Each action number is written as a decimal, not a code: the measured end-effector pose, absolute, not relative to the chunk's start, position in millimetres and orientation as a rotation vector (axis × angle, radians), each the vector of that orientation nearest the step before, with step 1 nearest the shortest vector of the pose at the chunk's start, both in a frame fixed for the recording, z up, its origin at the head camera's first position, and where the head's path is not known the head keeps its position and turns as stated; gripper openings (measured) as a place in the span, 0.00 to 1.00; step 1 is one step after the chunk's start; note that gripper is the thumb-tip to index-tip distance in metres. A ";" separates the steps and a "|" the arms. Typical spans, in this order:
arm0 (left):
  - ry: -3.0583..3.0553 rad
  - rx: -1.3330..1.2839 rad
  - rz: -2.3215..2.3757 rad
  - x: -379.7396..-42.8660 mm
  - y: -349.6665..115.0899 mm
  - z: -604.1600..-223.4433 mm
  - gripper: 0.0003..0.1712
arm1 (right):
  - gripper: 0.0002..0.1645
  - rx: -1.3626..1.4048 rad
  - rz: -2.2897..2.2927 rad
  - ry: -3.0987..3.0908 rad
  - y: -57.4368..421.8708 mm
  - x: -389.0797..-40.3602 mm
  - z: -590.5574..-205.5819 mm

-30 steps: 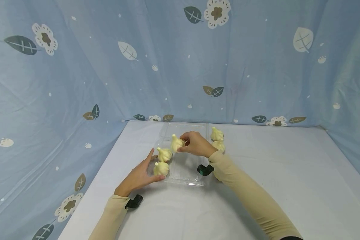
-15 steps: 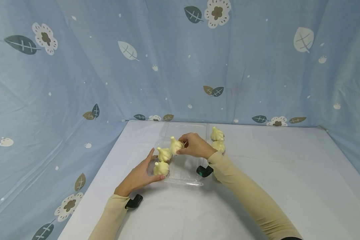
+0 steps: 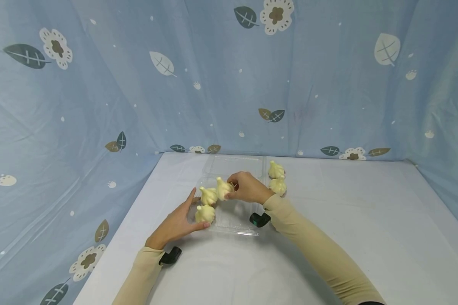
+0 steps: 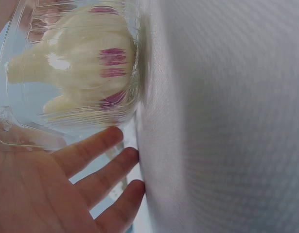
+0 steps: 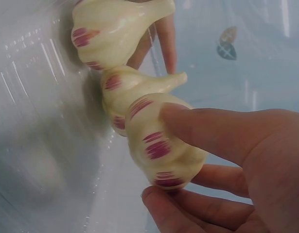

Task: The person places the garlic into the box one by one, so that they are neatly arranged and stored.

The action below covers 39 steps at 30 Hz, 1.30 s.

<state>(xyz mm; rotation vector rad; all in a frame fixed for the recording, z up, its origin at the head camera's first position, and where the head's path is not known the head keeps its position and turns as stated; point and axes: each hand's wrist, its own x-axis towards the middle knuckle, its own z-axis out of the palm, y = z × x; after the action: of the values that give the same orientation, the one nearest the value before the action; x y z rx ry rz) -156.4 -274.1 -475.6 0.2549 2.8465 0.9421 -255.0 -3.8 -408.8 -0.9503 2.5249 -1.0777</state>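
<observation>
My right hand (image 3: 249, 188) pinches a pale garlic bulb (image 3: 223, 189) between thumb and fingers, over the clear plastic clamshell container (image 3: 233, 220). Purple streaks mark the held bulb (image 5: 161, 145) in the right wrist view. Two more bulbs stand along the container's left side, a rear garlic bulb (image 3: 208, 196) and a front garlic bulb (image 3: 205, 214). Around that left side rests my left hand (image 3: 175, 224), its thumb near the front edge. In the left wrist view, its extended fingers (image 4: 103, 177) lie beside the container's wall. Whether the held bulb touches the container floor cannot be seen.
The container's transparent lid (image 3: 234, 165) lies folded back behind it. Right of the container, two garlic bulbs (image 3: 277, 178) stand in a row on the white table (image 3: 366, 228). A patterned blue cloth (image 3: 213, 84) hangs behind and at the sides.
My right hand has lowered the garlic bulb a little and brought it slightly nearer, close beside the rear bulb. The left hand stays in place.
</observation>
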 end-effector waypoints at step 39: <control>2.853 0.256 0.943 -156.2 -273.6 -474.5 0.73 | 0.27 -0.853 -0.884 2.584 -7.3 -252.0 -423.4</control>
<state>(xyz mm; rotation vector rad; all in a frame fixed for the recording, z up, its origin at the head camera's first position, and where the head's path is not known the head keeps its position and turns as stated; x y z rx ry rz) -156.2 -273.6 -474.5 0.2559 2.8534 0.9428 -252.0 -7.3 -423.4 -0.8530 2.5839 -0.8835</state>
